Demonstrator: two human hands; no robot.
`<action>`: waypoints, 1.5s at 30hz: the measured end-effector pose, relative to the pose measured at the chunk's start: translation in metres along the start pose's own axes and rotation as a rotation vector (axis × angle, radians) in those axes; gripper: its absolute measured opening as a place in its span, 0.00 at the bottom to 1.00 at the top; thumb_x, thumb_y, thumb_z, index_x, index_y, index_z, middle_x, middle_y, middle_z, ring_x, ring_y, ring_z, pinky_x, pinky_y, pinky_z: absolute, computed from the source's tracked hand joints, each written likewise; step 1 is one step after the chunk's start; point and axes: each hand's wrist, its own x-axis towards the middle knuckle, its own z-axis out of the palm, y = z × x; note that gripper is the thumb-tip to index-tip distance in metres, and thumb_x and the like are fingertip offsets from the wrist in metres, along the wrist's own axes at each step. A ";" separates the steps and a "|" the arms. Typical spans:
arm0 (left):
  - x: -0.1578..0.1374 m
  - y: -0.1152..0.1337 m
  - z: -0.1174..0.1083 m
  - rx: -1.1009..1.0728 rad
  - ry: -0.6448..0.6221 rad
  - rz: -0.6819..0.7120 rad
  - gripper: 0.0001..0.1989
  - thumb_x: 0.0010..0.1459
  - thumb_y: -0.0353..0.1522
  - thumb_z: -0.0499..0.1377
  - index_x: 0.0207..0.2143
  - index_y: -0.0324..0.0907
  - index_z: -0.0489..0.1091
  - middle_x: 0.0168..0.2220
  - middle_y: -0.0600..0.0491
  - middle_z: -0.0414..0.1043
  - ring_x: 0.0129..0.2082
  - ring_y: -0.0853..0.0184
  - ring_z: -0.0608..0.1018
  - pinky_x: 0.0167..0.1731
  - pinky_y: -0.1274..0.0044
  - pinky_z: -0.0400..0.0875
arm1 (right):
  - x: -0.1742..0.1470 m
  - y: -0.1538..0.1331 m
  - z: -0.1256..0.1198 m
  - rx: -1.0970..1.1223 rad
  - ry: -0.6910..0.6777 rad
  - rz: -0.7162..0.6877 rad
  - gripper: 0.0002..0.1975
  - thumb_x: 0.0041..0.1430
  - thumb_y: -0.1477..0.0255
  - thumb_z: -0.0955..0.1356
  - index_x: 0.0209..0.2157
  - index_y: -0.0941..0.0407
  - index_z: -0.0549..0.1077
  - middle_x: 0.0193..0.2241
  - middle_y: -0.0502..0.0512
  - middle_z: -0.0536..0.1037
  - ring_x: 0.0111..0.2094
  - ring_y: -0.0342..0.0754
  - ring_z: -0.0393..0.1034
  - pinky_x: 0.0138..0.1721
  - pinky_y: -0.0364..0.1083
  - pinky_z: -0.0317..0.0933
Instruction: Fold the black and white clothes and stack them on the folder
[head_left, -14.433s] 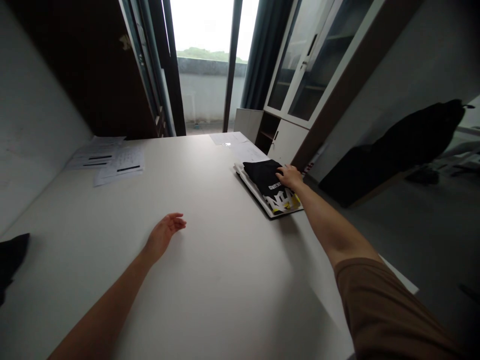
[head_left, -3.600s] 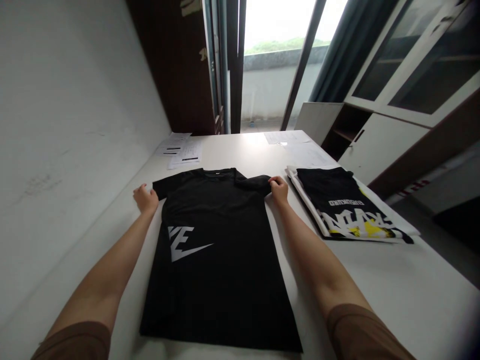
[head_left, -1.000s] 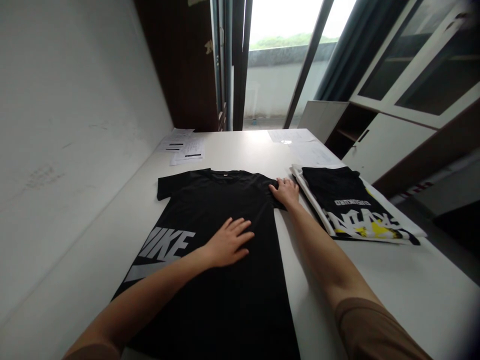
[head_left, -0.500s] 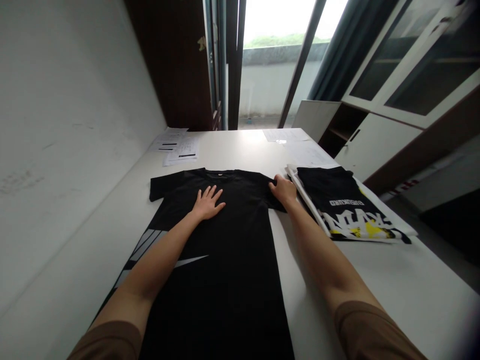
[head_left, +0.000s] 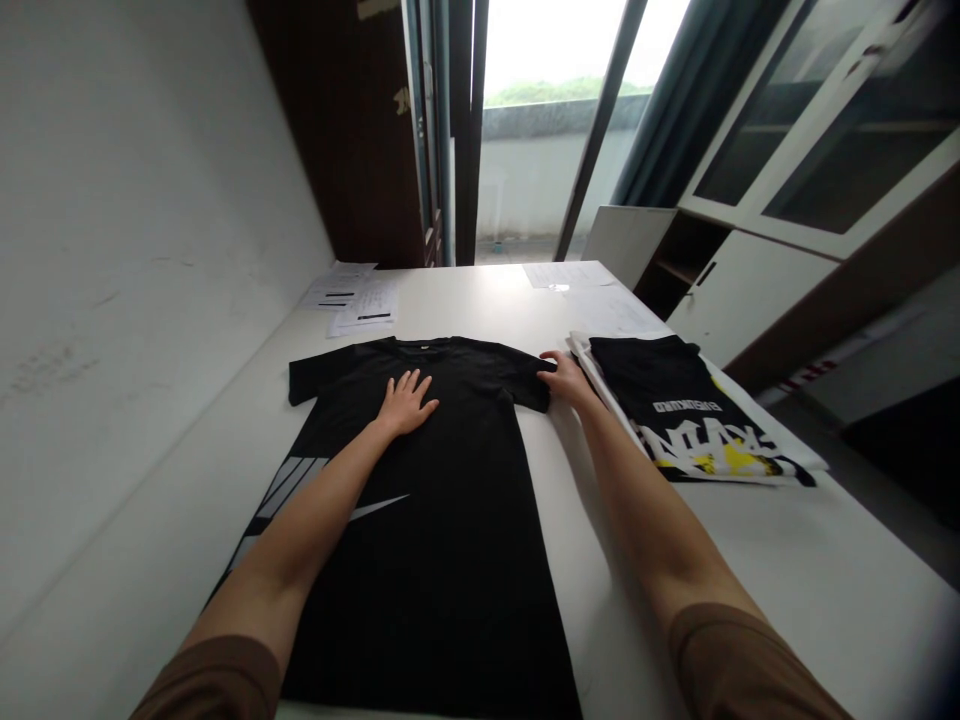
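A black T-shirt with a grey swoosh and grey striped print lies spread flat, its collar at the far end. My left hand rests palm down on its upper chest, fingers spread. At the cuff of the right-hand sleeve is my right hand, thumb and forefinger parted and touching the sleeve's edge. The other sleeve lies stretched out to the left. My left forearm covers part of the print.
Folded black and white clothes with yellow print lie stacked close to my right hand. Papers lie at the white table's far left, more sheets at the far right. A wall borders the left side.
The T-shirt has shifted slightly left and away from me, and its hem now shows. My left hand moved along with it. My right thumb and forefinger have opened from their pinch on the sleeve.
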 end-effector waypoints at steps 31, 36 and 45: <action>-0.158 0.200 -0.035 -0.047 -0.042 1.279 0.11 0.63 0.30 0.56 0.47 0.45 0.74 0.40 0.51 0.77 0.46 0.58 0.75 0.66 0.60 0.56 | -0.003 -0.013 0.013 0.051 0.181 0.007 0.21 0.56 0.76 0.64 0.48 0.54 0.82 0.42 0.57 0.83 0.44 0.54 0.76 0.53 0.50 0.67; -0.164 0.196 -0.038 -0.074 -0.076 1.285 0.11 0.62 0.31 0.58 0.46 0.47 0.76 0.42 0.52 0.77 0.49 0.57 0.73 0.67 0.59 0.55 | 0.003 -0.007 0.008 0.089 0.224 0.091 0.26 0.58 0.69 0.68 0.58 0.58 0.75 0.48 0.63 0.80 0.48 0.57 0.76 0.53 0.52 0.67; -0.170 0.192 -0.024 -0.185 -0.096 1.277 0.08 0.63 0.34 0.57 0.42 0.45 0.74 0.45 0.52 0.76 0.55 0.57 0.72 0.67 0.58 0.54 | -0.010 -0.018 -0.002 -0.210 0.062 0.076 0.25 0.65 0.65 0.67 0.63 0.53 0.73 0.54 0.62 0.78 0.55 0.60 0.73 0.58 0.53 0.64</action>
